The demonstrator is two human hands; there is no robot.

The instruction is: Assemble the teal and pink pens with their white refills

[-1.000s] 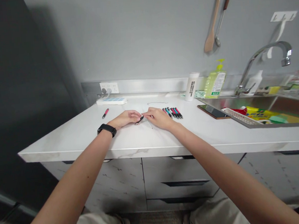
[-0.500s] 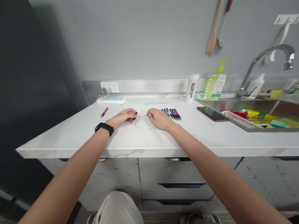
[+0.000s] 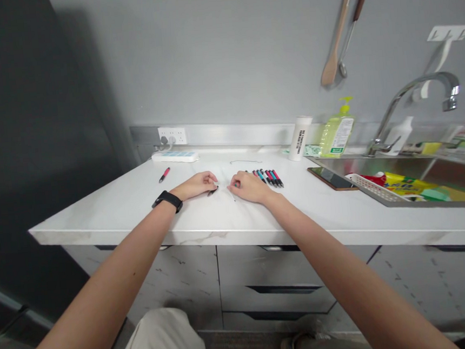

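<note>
I sit at a white counter [image 3: 98, 227], with a steel sink [image 3: 378, 164] off to my right and a gray wall [image 3: 213, 51] ahead. A soap bottle [image 3: 337, 135] and a white flask [image 3: 300, 137] stand at the back, and a phone [image 3: 330, 179] lies beside the sink. My hands are close together, mid-counter, and not touching. The fingers [image 3: 207, 179] of my left hand [image 3: 196, 185] curl closed on a small black piece [image 3: 213, 191], which pokes out just past them. My right hand [image 3: 250, 188] sits just beside a row of pens [image 3: 268, 178], its fingers [image 3: 236, 183] drawn together; I can't tell whether they hold anything. A lone pink pen [image 3: 164, 174] lies off to my left. Keeping my wrists low on the counter steadies such small work, and a firm pinch stops the black piece from slipping.
</note>
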